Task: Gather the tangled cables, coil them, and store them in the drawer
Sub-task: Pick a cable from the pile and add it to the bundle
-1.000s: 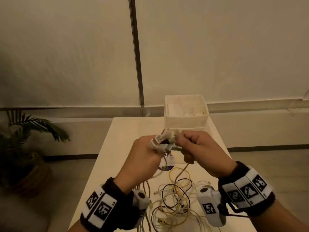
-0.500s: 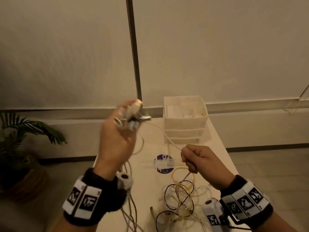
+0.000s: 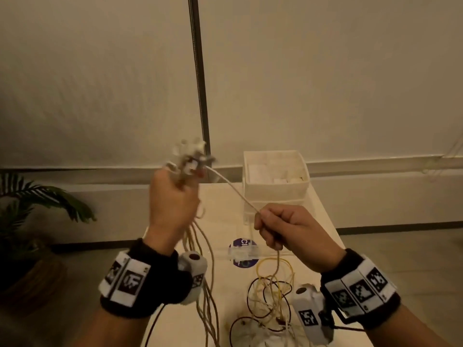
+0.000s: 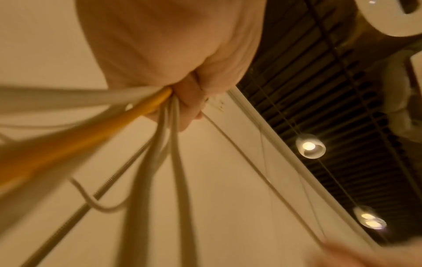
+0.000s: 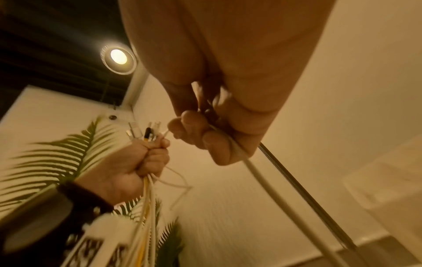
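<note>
My left hand (image 3: 172,199) is raised above the table and grips a bunch of cable ends (image 3: 191,159), white plugs sticking up from the fist. White and yellow cables (image 4: 146,112) hang down from it. My right hand (image 3: 280,229) holds one white cable (image 3: 233,189) that runs taut from the left fist; the same cable (image 5: 251,168) passes through its curled fingers. A tangle of yellow, white and dark cables (image 3: 270,296) lies on the table under my right wrist. A white drawer unit (image 3: 275,181) stands at the far end of the table, its top drawer open.
The pale table (image 3: 225,221) is narrow, with floor on both sides. A round purple sticker (image 3: 243,251) marks its middle. A potted palm (image 3: 32,216) stands on the floor to the left. A dark vertical post (image 3: 199,83) runs up the wall behind.
My hands were together over the table; the left has risen up and left with the plug bunch. The right stayed low, and one white cable now stretches between them.
</note>
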The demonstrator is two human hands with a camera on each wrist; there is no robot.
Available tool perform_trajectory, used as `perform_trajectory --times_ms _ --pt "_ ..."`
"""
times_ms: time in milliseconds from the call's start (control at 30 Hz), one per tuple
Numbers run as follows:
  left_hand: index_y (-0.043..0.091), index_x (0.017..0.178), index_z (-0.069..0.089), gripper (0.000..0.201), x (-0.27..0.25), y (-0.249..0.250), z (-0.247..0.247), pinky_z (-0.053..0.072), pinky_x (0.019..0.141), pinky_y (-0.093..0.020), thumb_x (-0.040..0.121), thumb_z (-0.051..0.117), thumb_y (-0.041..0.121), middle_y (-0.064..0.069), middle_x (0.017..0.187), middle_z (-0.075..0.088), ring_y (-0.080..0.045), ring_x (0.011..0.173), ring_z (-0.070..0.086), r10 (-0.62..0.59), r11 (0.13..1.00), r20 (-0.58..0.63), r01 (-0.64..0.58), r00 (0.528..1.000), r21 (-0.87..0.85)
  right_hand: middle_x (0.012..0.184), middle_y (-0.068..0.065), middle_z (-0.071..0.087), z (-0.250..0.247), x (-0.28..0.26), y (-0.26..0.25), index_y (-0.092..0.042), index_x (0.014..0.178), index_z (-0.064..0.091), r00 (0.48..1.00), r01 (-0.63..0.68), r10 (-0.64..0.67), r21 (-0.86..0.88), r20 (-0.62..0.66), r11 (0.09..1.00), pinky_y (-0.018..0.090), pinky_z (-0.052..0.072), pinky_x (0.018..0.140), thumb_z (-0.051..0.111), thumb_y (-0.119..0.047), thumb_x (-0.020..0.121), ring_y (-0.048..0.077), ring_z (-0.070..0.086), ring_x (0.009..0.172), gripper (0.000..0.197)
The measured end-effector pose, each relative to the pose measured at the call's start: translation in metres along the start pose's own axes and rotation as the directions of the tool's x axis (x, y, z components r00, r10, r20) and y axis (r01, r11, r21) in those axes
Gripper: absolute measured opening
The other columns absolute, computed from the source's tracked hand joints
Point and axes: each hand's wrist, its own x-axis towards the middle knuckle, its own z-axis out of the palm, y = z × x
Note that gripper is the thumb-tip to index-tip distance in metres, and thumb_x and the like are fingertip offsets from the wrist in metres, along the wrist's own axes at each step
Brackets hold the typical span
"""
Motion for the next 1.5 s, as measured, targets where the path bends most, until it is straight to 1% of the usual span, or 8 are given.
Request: perform_trajectory --times_ms 133,233,533,800,1033,1233,1400,1500 --pt "0.021 0.072 0.068 0.032 0.028 -0.009 -0.033 0.028 0.040 -0.020 0.100 0.053 0.024 0.009 0.058 0.056 -0.008 0.042 0.041 -0.277 0.909 -0.282 0.155 0.918 -0.388 0.057 0.005 0.052 -0.001 -0.005 0.028 -0.010 0.078 0.064 0.996 -0.085 0.085 0.002 -0.009 0.996 0.021 0.037 0.052 0.046 -0.021 0.098 0.016 0.042 0.051 0.029" --pt "0.014 0.107 0.066 0.018 0.019 -0.011 -0.030 0.046 0.057 -0.024 0.095 0.063 0.028 0.008 0.084 0.065 -0.012 0.071 0.061 -0.103 0.989 -0.326 0.132 0.940 0.067 0.056 0.005 0.049 0.000 -0.002 0.030 -0.011 0.076 0.063 0.992 -0.113 0.114 0.007 -0.061 0.994 0.023 0.034 0.052 0.043 -0.013 0.101 0.014 0.039 0.049 0.033" --pt "0.020 0.117 0.066 0.043 -0.037 0.000 0.032 0.054 0.070 -0.020 0.082 0.061 -0.004 0.007 0.096 0.074 -0.002 0.082 0.066 0.153 0.932 0.517 -0.297 0.842 0.208 0.069 0.029 0.053 0.005 0.012 -0.004 0.003 0.090 0.065 0.999 0.009 -0.010 -0.026 -0.037 1.000 0.030 0.035 0.056 0.055 -0.024 0.093 0.021 0.042 0.058 0.029" --pt "0.018 0.094 0.066 0.018 -0.011 0.011 0.026 0.041 0.057 -0.003 0.092 0.061 0.001 0.017 0.075 0.060 0.007 0.057 0.053 0.267 0.874 0.181 -0.317 0.946 0.368 0.063 0.005 0.058 0.002 0.003 0.002 -0.001 0.089 0.066 0.998 0.059 -0.059 -0.004 -0.014 0.998 0.024 0.043 0.056 0.045 -0.013 0.100 0.018 0.048 0.054 0.026" --pt "0.035 0.085 0.056 0.011 0.021 0.013 -0.023 0.040 0.070 -0.039 0.078 0.057 0.043 0.007 0.083 0.054 -0.012 0.076 0.052 -0.035 0.991 -0.267 0.000 0.963 -0.131 0.057 0.003 0.048 0.006 -0.012 0.045 -0.009 0.081 0.061 0.998 -0.059 0.059 0.004 -0.019 0.998 0.024 0.039 0.054 0.045 -0.025 0.096 0.015 0.040 0.051 0.027" --pt "0.028 0.123 0.058 0.031 -0.003 0.022 0.000 0.049 0.071 -0.009 0.097 0.059 0.012 0.024 0.098 0.064 0.003 0.086 0.064 0.187 0.962 -0.021 -0.178 0.982 0.205 0.058 0.007 0.040 0.006 -0.003 0.041 -0.004 0.081 0.057 0.987 -0.110 0.121 0.106 -0.107 0.988 0.024 0.032 0.048 0.038 -0.014 0.103 0.011 0.033 0.046 0.030" --pt "-0.004 0.112 0.059 0.052 -0.010 0.026 -0.018 0.042 0.048 -0.012 0.098 0.050 0.046 -0.011 0.071 0.055 0.003 0.051 0.053 0.218 0.975 -0.084 -0.214 0.972 0.055 0.056 0.005 0.038 -0.007 0.002 0.039 -0.005 0.080 0.056 0.930 -0.171 0.224 0.195 -0.293 0.966 0.027 0.026 0.046 0.038 -0.014 0.103 0.011 0.028 0.044 0.030" --pt "0.023 0.105 0.062 0.023 -0.019 0.046 -0.012 0.040 0.043 -0.014 0.088 0.067 0.037 0.019 0.071 0.064 0.000 0.046 0.052 0.155 0.986 0.265 -0.165 0.952 0.017 0.054 0.004 0.037 -0.005 0.005 0.033 -0.006 0.077 0.055 0.911 -0.167 0.239 0.229 -0.335 0.959 0.027 0.025 0.046 0.040 -0.013 0.101 0.012 0.027 0.043 0.030"
